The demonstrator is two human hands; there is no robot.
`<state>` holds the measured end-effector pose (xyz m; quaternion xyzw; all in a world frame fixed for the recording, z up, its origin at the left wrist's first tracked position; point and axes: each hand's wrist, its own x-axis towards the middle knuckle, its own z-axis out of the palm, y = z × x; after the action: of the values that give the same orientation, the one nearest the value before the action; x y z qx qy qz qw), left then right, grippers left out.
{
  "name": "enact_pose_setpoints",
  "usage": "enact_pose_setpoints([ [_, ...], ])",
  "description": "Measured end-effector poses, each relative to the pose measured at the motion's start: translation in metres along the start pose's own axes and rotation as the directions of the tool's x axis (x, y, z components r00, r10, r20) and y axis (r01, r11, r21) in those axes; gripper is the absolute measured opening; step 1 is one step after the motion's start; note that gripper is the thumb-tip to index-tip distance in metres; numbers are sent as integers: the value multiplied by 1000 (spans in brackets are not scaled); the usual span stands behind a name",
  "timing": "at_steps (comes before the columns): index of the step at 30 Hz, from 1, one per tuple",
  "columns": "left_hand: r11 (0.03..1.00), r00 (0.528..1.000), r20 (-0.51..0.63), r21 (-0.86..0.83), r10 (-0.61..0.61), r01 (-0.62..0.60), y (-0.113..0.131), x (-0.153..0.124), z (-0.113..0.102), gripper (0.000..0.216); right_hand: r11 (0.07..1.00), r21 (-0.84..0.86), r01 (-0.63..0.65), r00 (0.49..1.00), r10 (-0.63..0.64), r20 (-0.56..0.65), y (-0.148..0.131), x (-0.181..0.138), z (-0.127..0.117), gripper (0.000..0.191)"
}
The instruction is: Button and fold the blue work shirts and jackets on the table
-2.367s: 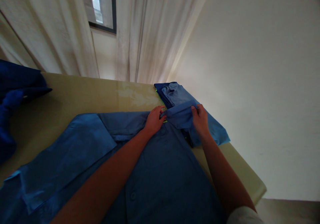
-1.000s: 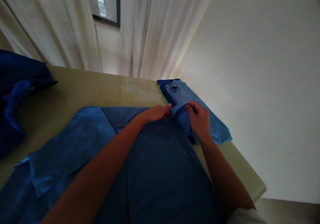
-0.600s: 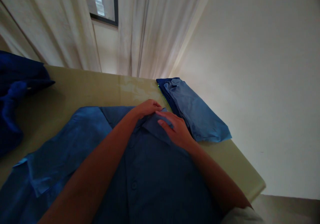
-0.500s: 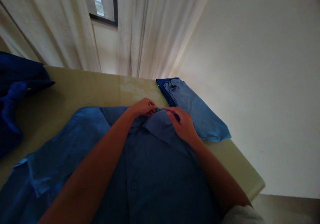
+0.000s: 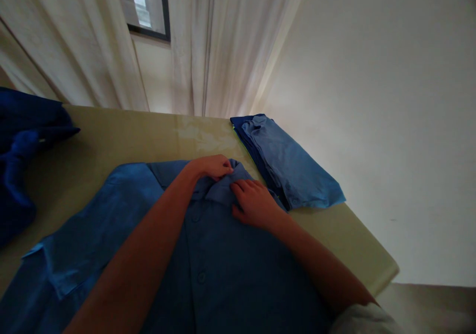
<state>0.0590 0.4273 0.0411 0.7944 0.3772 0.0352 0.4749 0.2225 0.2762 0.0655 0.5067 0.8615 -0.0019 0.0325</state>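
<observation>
A blue button-up shirt (image 5: 238, 264) lies front side up across the near part of the table, its collar (image 5: 219, 191) toward the far side. At the collar's top edge my left hand (image 5: 213, 167) pinches the fabric between thumb and fingers. Just below and to the right, my right hand (image 5: 255, 202) lies on the right collar flap with its fingers bent and the thumb apart from them. It covers much of that flap. One sleeve (image 5: 100, 225) spreads out to the left, partly behind my left forearm.
Folded blue garments (image 5: 293, 165) lie stacked at the table's right edge, by the white wall (image 5: 390, 125). Darker blue cloth (image 5: 29, 120) is bunched at the far left. The yellowish table (image 5: 148, 135) ends before pale curtains (image 5: 230, 41) and a window (image 5: 145, 4).
My right hand has moved from the collar's top edge down and left onto the flap. My left hand stays at the collar, slightly lower. The view has shifted a little.
</observation>
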Motion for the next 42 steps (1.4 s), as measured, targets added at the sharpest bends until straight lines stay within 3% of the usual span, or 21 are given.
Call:
enact_pose_setpoints([
  [3, 993, 986, -147, 104, 74, -59, 7, 7, 9, 47, 1000, -14, 24, 1000, -24, -8, -6, -1, 2, 52],
  [6, 979, 958, -251, 177, 142, -99, 13, 13, 17, 37, 998, -12, 63, 998, -64, -20, -10, -3, 4, 68],
  [9, 984, 968, -208, 138, 138, -111, 14, 10, 17, 21, 995, -53, 90, 995, -92, -37, -15, -3, 6, 45],
  [11, 998, 988, -142, 39, 60, -55, 12, 7, 14, 20, 989, -87, 116, 992, -120, -44, -19, -2, 10, 25],
  [13, 997, 989, -135, -65, -57, 49, 9, 7, 12, 28, 983, -99, 155, 987, -159, -35, -22, 0, 14, 17],
  [15, 993, 970, -213, -66, -114, 102, 7, 12, 14, 35, 977, -72, 202, 979, -204, -24, -22, 1, 16, 17],
  [18, 992, 934, -355, 105, -27, 68, 3, 24, 21, 32, 969, 1, 246, 969, -245, -30, -15, 1, 11, 20],
  [20, 980, 911, -409, 193, 45, 39, -2, 31, 25, 29, 978, 15, 209, 976, -207, -72, -5, 1, 5, 25],
  [23, 968, 870, -481, 250, 111, 15, -10, 35, 29, 35, 999, 9, 31, 986, -29, -166, 13, 4, 6, 39],
  [27, 949, 807, -558, 314, 195, -12, -16, 35, 33, 45, 990, 35, -139, 974, 143, -178, 27, 9, 38, 60],
  [29, 952, 805, -568, 307, 172, 13, -15, 32, 33, 49, 982, 71, -174, 962, 185, -201, 28, 10, 56, 67],
  [31, 960, 832, -540, 278, 126, 35, -12, 26, 33, 48, 976, 113, -186, 950, 208, -232, 28, 10, 69, 71],
  [34, 944, 881, -447, 331, 156, 1, -6, 4, 35, 45, 968, 158, -194, 935, 232, -270, 28, 9, 73, 70],
  [37, 857, 864, -414, 515, 286, -37, -4, -39, 45, 59, 958, 156, -242, 908, 281, -310, 26, 5, 66, 55],
  [40, 790, 865, -386, 613, 321, -20, -11, -104, 61, 52, 967, 73, -244, 912, 254, -321, 21, -9, 55, 40],
  [42, 806, 874, -385, 592, 295, -12, -19, -159, 76, 42, 979, 27, -202, 922, 199, -333, 17, -30, 46, 37],
])
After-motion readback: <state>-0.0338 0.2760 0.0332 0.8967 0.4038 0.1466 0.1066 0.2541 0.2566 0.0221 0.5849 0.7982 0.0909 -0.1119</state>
